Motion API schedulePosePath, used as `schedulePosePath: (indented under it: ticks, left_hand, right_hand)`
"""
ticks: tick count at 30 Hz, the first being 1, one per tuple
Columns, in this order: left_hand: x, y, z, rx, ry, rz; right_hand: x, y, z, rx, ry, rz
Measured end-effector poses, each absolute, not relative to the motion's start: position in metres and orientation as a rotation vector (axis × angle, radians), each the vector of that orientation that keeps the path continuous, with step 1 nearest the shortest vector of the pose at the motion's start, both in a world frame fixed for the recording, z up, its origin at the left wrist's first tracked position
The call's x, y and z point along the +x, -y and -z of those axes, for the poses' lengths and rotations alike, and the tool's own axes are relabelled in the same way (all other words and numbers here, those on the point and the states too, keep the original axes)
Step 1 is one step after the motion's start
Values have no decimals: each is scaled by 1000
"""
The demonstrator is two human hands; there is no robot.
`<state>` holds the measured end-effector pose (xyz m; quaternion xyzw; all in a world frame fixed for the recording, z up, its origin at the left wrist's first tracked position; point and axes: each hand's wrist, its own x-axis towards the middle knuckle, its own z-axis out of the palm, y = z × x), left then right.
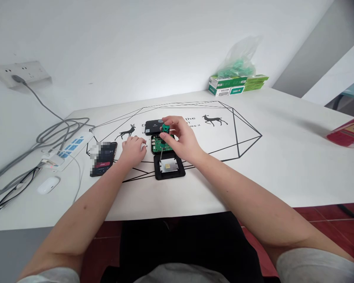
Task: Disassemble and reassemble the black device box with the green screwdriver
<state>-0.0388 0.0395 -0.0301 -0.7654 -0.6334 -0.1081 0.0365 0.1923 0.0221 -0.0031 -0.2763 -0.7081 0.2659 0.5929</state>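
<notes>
White tabletop [271,173] is framing an uncovered circuit board [157,147] beneath the right hand [183,135], whose fingers are pinching a green tool [165,129]. Beside them, the left hand [133,150] is curling (grip unclear); remaining steps aren't showing.

On my worktop [283,157], the circuit board [156,146] lies between a lid [153,127] behind and a cover [169,166] nearer the front edge; phone [107,158] left of it, boxes [226,85] by the back-right corner.
</notes>
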Motion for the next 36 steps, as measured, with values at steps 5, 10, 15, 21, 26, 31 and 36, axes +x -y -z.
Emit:
schedulePosePath:
  ticks: [5, 10, 15, 21, 26, 31, 36]
  left_hand:
    - [-39, -39, 33, -2408, 1902, 304]
    - [-42, -40, 37, -2437, 1879, 319]
    - [-43, -41, 39, -2434, 1875, 328]
    - [-42, -41, 38, -2423, 1897, 295]
    - [-42, -41, 38, -2420, 1908, 284]
    - [-44, -41, 38, -2456, 1889, 283]
    - [-46, -42, 40, -2470, 1879, 305]
  right_hand:
    - [192, -17, 0, -660, 1593, -761]
    - [192, -16, -1, -674, 1653, -640]
    - [195, -19, 1, -641, 1764, -449]
    - [195, -23, 5, -573, 1777, -380]
    - [195, -24, 7, -580, 1756, -394]
    - [198, -24, 7, -581, 1763, -417]
    - [198, -23, 5, -600, 1759, -369]
